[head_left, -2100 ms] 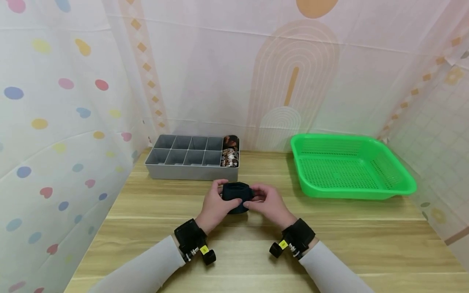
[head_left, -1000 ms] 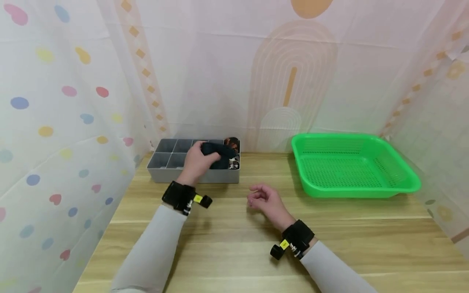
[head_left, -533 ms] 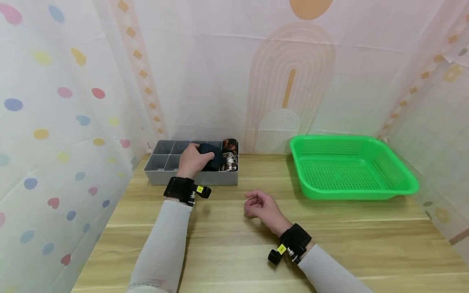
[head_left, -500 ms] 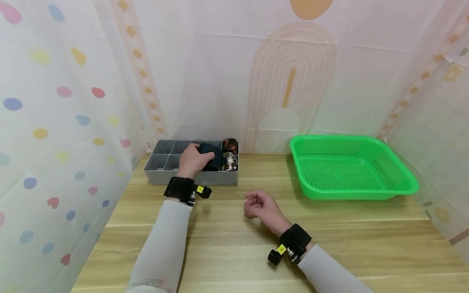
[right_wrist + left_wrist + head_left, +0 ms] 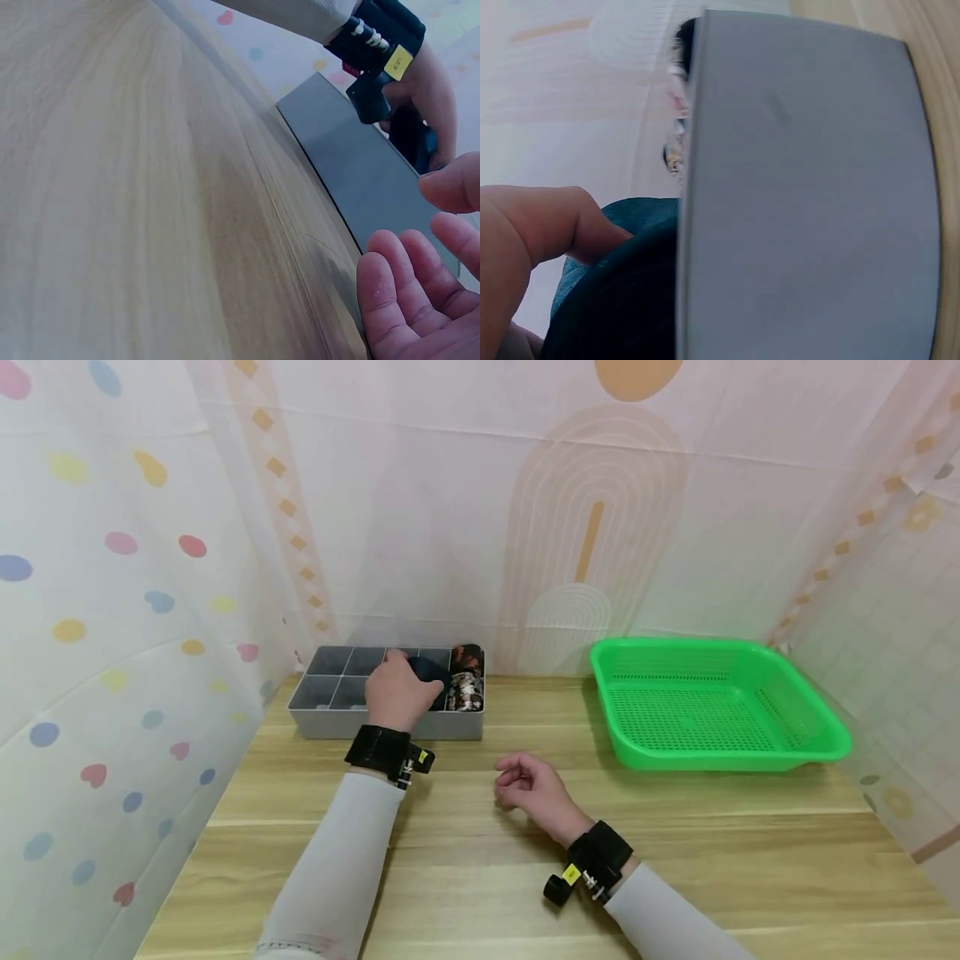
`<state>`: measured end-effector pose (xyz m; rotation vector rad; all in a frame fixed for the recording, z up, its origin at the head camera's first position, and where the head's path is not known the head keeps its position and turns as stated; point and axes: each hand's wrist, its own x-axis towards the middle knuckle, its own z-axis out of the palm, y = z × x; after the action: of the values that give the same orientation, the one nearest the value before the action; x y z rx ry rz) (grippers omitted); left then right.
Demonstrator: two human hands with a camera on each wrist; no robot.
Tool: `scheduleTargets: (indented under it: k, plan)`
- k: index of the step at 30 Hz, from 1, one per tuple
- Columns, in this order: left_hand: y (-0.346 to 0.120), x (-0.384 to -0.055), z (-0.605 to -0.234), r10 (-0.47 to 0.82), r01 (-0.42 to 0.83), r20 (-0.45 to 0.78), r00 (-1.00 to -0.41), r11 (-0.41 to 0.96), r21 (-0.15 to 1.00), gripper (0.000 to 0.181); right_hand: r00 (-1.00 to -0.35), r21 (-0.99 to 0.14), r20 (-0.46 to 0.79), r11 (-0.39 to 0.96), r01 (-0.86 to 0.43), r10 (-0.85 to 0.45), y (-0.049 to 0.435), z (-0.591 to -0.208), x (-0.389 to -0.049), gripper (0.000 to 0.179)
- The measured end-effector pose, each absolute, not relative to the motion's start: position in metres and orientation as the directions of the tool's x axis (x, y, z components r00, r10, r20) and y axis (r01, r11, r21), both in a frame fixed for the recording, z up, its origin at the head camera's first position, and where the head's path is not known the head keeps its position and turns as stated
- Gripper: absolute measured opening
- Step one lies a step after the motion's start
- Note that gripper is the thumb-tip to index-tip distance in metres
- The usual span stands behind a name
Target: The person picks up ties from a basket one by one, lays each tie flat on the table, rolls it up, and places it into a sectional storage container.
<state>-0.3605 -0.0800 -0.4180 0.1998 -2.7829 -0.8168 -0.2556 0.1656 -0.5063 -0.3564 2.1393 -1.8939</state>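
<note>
My left hand (image 5: 397, 692) is over the right part of the grey compartment box (image 5: 315, 724), holding a rolled dark teal cloth (image 5: 429, 672) that sits partly down in a compartment beside the patterned bundles. In the left wrist view the thumb lies on the cloth roll (image 5: 641, 217), which stands above the box wall (image 5: 810, 187); the other fingers are mostly hidden. Low over the table in front of the box, my right hand (image 5: 536, 793) holds nothing, its fingers loosely curled. Two patterned cloth bundles, one dark reddish (image 5: 467, 657) and one brown and white (image 5: 465, 692), fill the box's rightmost column.
At the right of the wooden table (image 5: 480, 877) stands a green plastic basket (image 5: 720, 760) with a perforated bottom. The other box compartments, left of the hand, show bare grey bottoms. A patterned curtain (image 5: 420, 510) hangs behind the table.
Both hands held the cloth at the table's middle; the left then carried it to the box while the right let go. Since half a second ago, the cloth sits lower in the compartment.
</note>
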Motion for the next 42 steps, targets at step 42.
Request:
scheduleTargets:
  k: [42]
  plan:
    - [-0.077,-0.356,-0.423,-0.055,0.024,0.197,-0.979,0.925,0.379,0.016,-0.934,-0.974,0.011,0.206,-0.09,-0.358,0.164,-0.503,-0.249,0.033]
